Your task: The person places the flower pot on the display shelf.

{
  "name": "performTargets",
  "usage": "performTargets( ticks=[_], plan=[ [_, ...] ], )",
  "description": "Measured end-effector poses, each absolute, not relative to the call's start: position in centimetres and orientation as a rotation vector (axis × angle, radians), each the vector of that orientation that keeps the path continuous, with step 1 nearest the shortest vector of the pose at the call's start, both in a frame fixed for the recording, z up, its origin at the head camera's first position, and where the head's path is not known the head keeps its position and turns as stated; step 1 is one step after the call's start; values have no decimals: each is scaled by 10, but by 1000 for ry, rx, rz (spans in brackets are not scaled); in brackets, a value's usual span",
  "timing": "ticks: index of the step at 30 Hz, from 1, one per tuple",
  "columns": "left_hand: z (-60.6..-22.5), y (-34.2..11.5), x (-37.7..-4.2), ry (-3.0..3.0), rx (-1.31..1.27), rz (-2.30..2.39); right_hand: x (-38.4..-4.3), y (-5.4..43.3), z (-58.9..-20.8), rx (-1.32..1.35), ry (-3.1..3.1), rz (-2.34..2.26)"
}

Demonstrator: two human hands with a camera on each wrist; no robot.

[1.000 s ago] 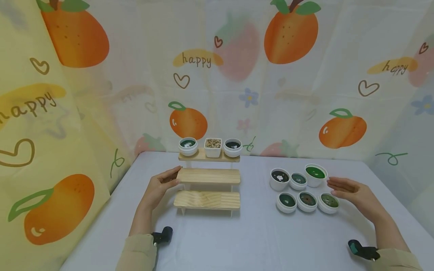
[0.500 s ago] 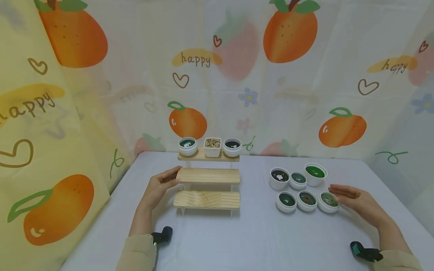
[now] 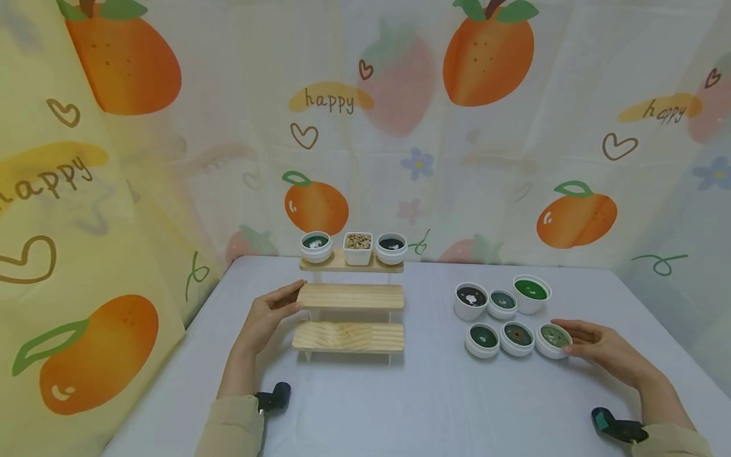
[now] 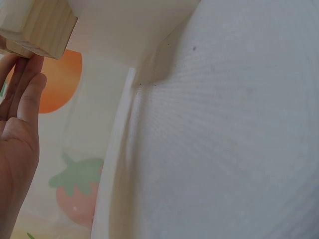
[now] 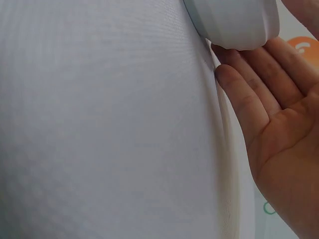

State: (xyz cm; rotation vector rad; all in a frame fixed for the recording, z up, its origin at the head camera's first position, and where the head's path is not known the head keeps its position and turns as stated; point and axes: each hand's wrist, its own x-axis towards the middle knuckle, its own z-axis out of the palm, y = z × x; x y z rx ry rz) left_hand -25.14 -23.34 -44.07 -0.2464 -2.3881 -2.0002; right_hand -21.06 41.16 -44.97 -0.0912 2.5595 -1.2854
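Left of centre, the left hand (image 3: 266, 320) has the end of the middle shelf (image 3: 351, 296) between thumb and fingers, probably a steadying hold, taken from the side so the front stays open. Next along, the top shelf (image 3: 352, 268) carries a green-filled bowl (image 3: 316, 254), a square bowl (image 3: 358, 254) of tan bits and a dark-filled bowl (image 3: 391, 256), lined up likely so each shows. Below, wood grain runs end to end on the bottom shelf (image 3: 348, 336). Tight at the back, mind: the top shelf stands close to the far edge of the bench (image 3: 365, 412), with the patterned backdrop (image 3: 485, 190) behind.

Over to the middle right, past a broad lane of white cloth, a good corridor for moving, come a dark-filled cup (image 3: 470, 310), a dark green bowl (image 3: 482, 349), a small teal bowl (image 3: 502, 310), a brown-filled bowl (image 3: 517, 347) and a bright green cup (image 3: 532, 301), packed nearly rim to rim. And here, lower right, the mottled green bowl (image 3: 548, 349): the right hand (image 3: 608, 352) is narrowed on its outer side, thumb at the rim, fingers behind, presumably because neighbours crowd the other flank. Whether it's off the cloth, one can't tell.
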Motion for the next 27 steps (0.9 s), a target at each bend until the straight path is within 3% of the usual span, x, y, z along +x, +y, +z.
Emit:
performTargets(
  ticks=[27],
  plan=[
    [-441, -233, -252, -2403, -222, -1979, -212, 411, -452, -114, 2539, -1317]
  ],
)
